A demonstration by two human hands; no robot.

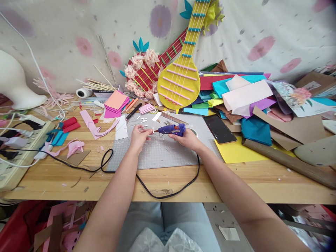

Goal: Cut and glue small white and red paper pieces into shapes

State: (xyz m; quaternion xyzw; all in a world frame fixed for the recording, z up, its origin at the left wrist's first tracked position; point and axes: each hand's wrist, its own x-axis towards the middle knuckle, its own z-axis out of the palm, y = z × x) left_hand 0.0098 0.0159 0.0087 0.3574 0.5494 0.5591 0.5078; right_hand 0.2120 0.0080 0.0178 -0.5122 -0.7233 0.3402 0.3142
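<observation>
My right hand (187, 139) is wrapped round a blue hot glue gun (171, 130), whose nozzle points left. In a pinch, my left hand (139, 137) holds a small white piece (153, 130) right by the nozzle tip; whether the two touch I cannot tell. Both hands are over a grey cutting mat (157, 157). Several short white pieces (143, 119) lie on the mat just beyond my left hand. From the gun a black cord (168, 197) loops across the front of the table.
Behind the mat lean a yellow paper lute (180, 82) and a red one (147, 78) with pale flowers. A phone (219, 128), colored paper (246, 92) and a brown tube (286, 162) lie to the right. At left are a power strip (25, 154) and pink scraps (75, 148).
</observation>
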